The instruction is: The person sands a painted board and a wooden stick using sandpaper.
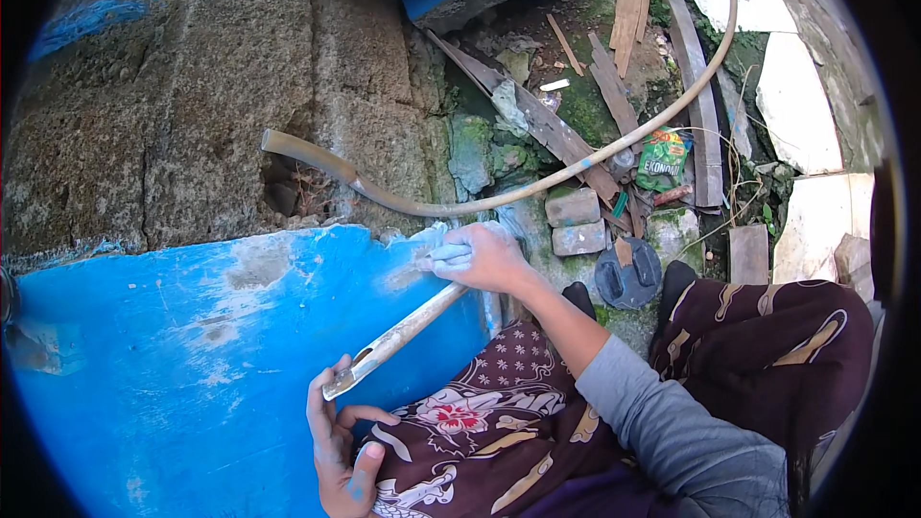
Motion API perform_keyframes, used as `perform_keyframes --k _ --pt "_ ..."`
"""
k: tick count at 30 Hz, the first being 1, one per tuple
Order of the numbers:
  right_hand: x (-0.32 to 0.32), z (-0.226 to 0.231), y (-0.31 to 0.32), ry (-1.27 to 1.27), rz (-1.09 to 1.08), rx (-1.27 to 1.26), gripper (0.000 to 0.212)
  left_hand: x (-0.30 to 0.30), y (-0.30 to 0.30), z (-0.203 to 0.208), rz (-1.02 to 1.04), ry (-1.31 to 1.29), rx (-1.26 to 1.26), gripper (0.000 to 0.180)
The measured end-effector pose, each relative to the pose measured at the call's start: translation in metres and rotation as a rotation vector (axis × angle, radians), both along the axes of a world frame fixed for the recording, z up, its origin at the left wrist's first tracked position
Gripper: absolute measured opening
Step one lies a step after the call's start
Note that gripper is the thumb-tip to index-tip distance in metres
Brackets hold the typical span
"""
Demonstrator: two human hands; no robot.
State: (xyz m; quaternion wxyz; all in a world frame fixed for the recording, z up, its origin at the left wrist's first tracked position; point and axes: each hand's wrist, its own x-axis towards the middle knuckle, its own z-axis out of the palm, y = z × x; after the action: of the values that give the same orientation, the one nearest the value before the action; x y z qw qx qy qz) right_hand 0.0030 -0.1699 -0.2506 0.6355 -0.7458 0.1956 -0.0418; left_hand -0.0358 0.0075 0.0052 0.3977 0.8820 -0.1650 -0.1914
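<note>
My right hand (486,259) is at the upper edge of the blue-painted wall (192,345), beside a worn grey patch. Its fingers are curled together and smeared whitish-blue; what they hold, if anything, is hidden. A whitish, weathered tube (398,338) slants down to the left from just below that hand, its cut end hollow. Near this lower end is my left hand (343,446), palm up with fingers apart. Its index finger reaches up beside the tube's end; whether they touch I cannot tell. Blue paint marks the left thumb.
A long tan pipe (576,168) curves across above my right hand. Beyond lie weathered boards (561,134), bricks (576,221), a green packet (662,158) and a dark round lid-like object (628,273). Rough bare masonry (221,86) borders the blue wall. Patterned dark cloth (480,412) covers my lap.
</note>
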Motion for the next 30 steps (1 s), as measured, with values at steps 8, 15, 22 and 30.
perform_keyframes --k 8,15,22,30 --pt "0.007 -0.017 0.017 -0.102 -0.005 0.040 0.044 -0.003 -0.007 0.001 0.019 -0.001 0.012 0.097" --pt "0.003 0.002 0.004 -0.015 0.013 0.063 0.046 -0.002 -0.004 0.008 -0.026 0.090 -0.046 0.088" --pt "0.005 -0.017 0.008 0.107 -0.052 -0.131 0.046 -0.003 -0.006 0.012 -0.068 0.256 -0.100 0.081" --pt "0.006 0.014 0.005 -0.041 -0.051 0.096 0.044 -0.006 -0.010 0.002 0.048 -0.045 0.016 0.099"
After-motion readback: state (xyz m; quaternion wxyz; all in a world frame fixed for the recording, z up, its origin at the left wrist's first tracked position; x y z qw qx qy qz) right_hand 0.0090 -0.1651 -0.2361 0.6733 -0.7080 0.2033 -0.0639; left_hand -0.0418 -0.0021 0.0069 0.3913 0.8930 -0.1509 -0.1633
